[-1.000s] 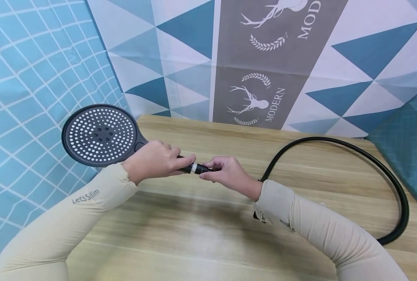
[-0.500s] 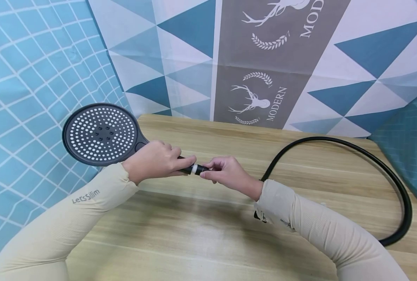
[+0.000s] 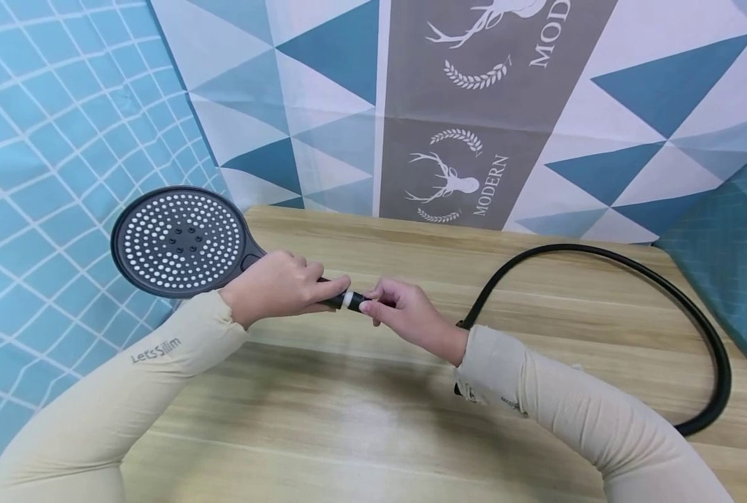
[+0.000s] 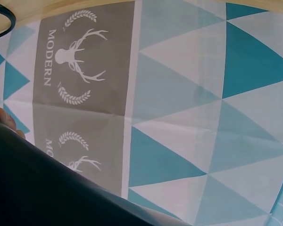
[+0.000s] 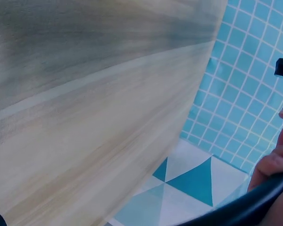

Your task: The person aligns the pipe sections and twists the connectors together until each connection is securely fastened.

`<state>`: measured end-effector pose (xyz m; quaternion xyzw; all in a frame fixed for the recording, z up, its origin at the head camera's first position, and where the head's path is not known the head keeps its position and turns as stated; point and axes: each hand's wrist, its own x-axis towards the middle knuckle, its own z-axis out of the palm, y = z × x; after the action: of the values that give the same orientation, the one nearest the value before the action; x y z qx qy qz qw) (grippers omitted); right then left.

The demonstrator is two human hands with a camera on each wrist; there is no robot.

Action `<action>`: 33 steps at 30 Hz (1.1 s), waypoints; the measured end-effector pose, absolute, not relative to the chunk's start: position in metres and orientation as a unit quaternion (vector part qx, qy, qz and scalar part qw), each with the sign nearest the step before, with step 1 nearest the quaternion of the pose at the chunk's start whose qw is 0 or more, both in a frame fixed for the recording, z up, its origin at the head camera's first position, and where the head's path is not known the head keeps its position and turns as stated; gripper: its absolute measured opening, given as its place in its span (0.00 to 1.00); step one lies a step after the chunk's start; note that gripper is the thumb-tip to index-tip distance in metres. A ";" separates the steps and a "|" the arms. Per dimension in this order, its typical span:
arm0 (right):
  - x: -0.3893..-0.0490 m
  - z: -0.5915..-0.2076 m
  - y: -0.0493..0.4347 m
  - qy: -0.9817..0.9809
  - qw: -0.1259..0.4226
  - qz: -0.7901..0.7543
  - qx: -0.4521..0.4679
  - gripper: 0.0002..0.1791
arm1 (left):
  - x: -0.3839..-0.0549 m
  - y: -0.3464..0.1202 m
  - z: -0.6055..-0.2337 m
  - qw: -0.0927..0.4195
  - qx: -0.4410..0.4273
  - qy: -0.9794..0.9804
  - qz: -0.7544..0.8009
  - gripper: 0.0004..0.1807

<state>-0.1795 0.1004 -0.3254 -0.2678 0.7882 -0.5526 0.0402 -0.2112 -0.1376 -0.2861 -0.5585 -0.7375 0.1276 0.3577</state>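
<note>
Head view: hose (image 3: 723, 374) near table (image 3: 360, 419) edge

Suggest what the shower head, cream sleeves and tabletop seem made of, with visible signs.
Shower head: probably hard plastic, dark and satin, with a smooth, even rim.
Sleeves: likely stretch fabric, matte, fitting closely with soft creases.
Tabletop: wood or printed wood effect; pale streaked grain, slight shine.

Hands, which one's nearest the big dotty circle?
The left hand, gripping the handle close to the shower head; the right hand is beyond the white ring.
</note>
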 end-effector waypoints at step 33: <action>-0.173 -0.324 0.100 0.821 -0.021 -0.515 -0.244 0.08 | -0.214 -0.134 -0.275 0.378 -0.568 -0.706 0.188 0.17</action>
<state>-0.1730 0.1001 -0.3237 -0.2441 0.8212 -0.5154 -0.0208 -0.2143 -0.1341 -0.2750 -0.5683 -0.7061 0.1883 0.3781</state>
